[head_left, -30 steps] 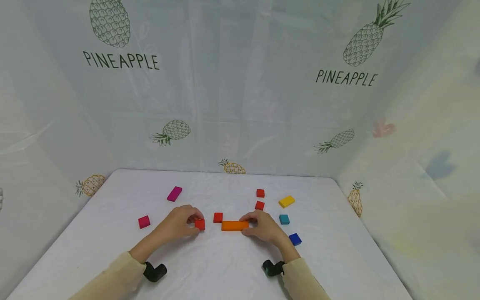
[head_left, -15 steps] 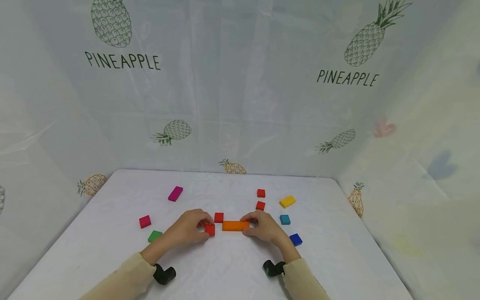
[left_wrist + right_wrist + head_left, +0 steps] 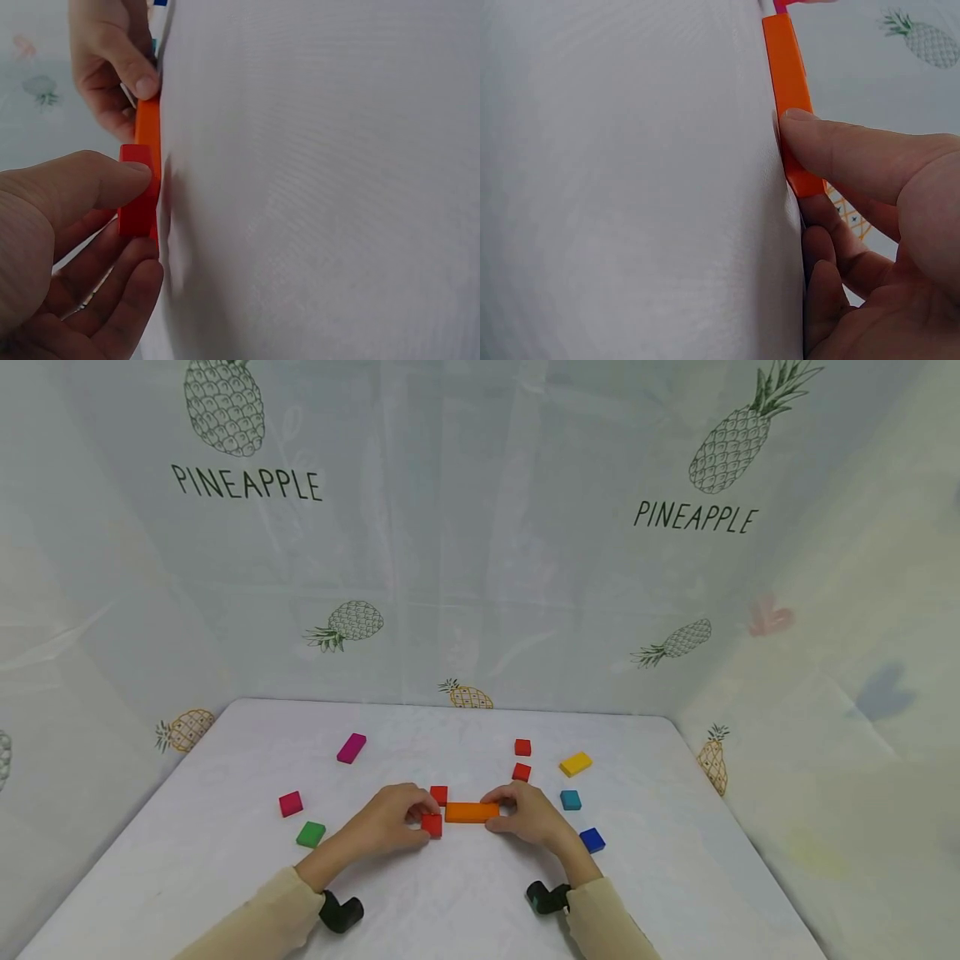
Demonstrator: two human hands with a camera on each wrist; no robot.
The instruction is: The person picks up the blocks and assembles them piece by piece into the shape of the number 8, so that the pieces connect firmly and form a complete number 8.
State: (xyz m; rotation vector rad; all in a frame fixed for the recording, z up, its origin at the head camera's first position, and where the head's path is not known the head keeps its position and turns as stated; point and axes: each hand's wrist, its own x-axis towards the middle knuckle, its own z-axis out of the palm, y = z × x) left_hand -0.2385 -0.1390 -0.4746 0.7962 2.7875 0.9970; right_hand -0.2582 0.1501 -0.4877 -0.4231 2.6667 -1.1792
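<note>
My left hand [image 3: 392,817] pinches a red square block [image 3: 136,210] between thumb and fingers, just left of the orange block's near end in the head view. A long orange block [image 3: 471,812] lies flat on the table, its right end gripped by the thumb and fingers of my right hand [image 3: 527,812]. Another red block [image 3: 438,795] sits at the orange block's far left corner, right behind the held red one. The right wrist view shows my right thumb [image 3: 810,139] pressed along the orange block's side.
To the left lie a magenta block [image 3: 352,748], a crimson block [image 3: 290,804] and a green block [image 3: 311,835]. Beyond my right hand are two red blocks [image 3: 522,747]; a yellow block [image 3: 575,765], a teal block [image 3: 571,800] and a blue block [image 3: 592,840] lie further right.
My left hand has carried the red block rightward and slightly nearer, up to the orange block's left end. The green block has come into sight. The right hand keeps its place.
</note>
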